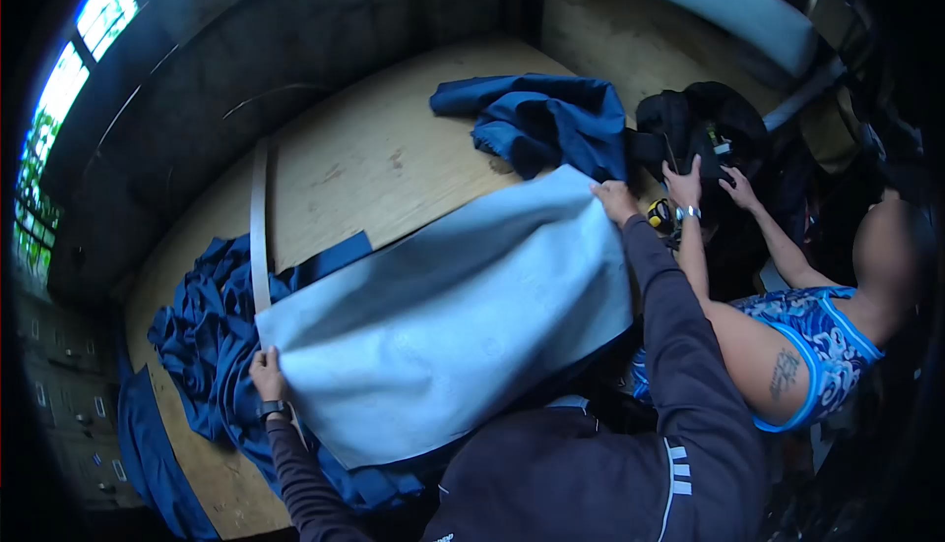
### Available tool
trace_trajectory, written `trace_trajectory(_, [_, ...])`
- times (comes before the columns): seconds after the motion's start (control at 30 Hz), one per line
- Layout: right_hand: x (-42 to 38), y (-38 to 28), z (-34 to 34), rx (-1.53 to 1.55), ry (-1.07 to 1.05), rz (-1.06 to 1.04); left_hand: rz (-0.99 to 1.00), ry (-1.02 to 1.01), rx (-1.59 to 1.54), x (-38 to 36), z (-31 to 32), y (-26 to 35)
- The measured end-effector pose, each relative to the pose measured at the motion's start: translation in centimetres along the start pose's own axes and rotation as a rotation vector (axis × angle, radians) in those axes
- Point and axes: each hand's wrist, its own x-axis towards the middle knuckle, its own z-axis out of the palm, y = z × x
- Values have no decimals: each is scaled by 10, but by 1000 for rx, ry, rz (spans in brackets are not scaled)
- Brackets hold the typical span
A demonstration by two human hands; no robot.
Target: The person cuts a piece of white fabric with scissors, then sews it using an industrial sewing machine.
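A large light grey-blue sheet point(463, 325) of pliable material hangs stretched between my two hands, sagging in soft folds. My left hand point(267, 377), with a dark watch at the wrist, pinches its left edge near the corner. Fingers of my right hand point(617, 203) are closed on the upper right edge. Behind and under the sheet's left side lies a crumpled heap of navy cloth point(212, 306). More bunched navy cloth point(551, 119) rests just beyond my right hand. A long flat pale strip point(260, 227) runs from the table's far side to the sheet's left corner.
Everything lies on a wooden table point(345, 178). At the right, a co-worker point(778, 355) in a blue patterned top reaches toward a black bag point(704, 124). A yellow and black tape measure point(659, 213) sits near that person's wrist. Drawers point(74, 384) stand at the left.
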Motion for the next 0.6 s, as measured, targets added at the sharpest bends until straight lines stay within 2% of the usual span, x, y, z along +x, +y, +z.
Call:
trace_trajectory(0.03, [4, 42, 18, -41, 37, -40, -63, 6, 131, 10, 25, -30])
trace_trajectory(0.1, [-25, 58, 25, -16, -41, 215, -139, -17, 93, 6, 60, -46])
trace_trajectory(0.13, [-42, 46, 13, -8, -137, 281, -150, -6, 102, 4, 66, -56])
trace_trajectory(0.2, [-66, 42, 8, 14, -60, 313, -223, 9, 76, -6, 70, -53])
trace_trajectory(0.27, [-84, 35, 9, 15, 1, 351, -232, -84, 127, -20, 58, -69])
trace_trajectory(0.37, [-94, 35, 2, -87, -39, 340, -130, -89, 262, -46, 44, -61])
trace_trajectory(0.43, [-95, 40, 10, -99, 65, 343, -113, -34, 333, -53, 36, -56])
trace_trajectory(0.5, [-92, 32, 11, -87, 16, 258, -148, 41, 326, -51, 40, -74])
trace_trajectory(0.53, [-87, 24, 6, -11, -84, 331, -171, 50, 354, -49, 45, -74])
trace_trajectory(0.6, [-84, 59, 10, -127, 195, 155, -228, 89, 424, -56, 45, -71])
